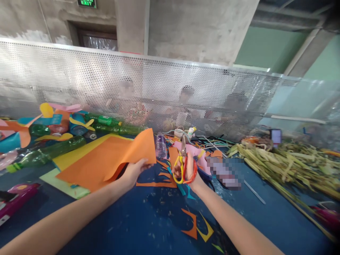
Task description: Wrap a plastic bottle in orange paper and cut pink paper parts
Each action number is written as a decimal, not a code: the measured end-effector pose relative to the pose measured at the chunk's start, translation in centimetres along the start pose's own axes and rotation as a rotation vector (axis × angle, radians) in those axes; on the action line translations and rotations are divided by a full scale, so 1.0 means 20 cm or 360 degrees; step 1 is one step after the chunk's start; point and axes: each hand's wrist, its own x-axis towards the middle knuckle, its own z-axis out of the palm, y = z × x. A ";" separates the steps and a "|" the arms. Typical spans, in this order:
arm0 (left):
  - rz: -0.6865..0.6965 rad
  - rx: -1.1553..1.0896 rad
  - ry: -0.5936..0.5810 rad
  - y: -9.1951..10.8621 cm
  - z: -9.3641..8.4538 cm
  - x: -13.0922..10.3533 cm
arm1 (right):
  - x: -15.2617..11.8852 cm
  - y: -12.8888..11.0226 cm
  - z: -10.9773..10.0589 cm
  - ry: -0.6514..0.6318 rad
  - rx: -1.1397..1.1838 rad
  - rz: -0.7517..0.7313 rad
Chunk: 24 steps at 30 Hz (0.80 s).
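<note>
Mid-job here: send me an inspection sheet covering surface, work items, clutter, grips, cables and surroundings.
Surface: blue table, pale flecks.
Work items: orange sheet, right edge lifted; scissors, apart from it.
Clutter: paper scraps, green bottles left, leaves right.
Grips: left grip holds the orange sheet's edge; right grip holds the scissors' handles.
Cables: none certain; strands near the perforated panel can't be identified.
Surroundings: people behind that panel, exit sign above.

Paper [98, 161] is left of scissors [183, 153]; foliage [284, 163] right
</note>
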 end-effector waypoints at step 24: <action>0.0401 0.1312 -0.0756 0.00 -0.03 -0.09 | -0.07 0.01 0.02 -0.0079 -0.1842 -0.0269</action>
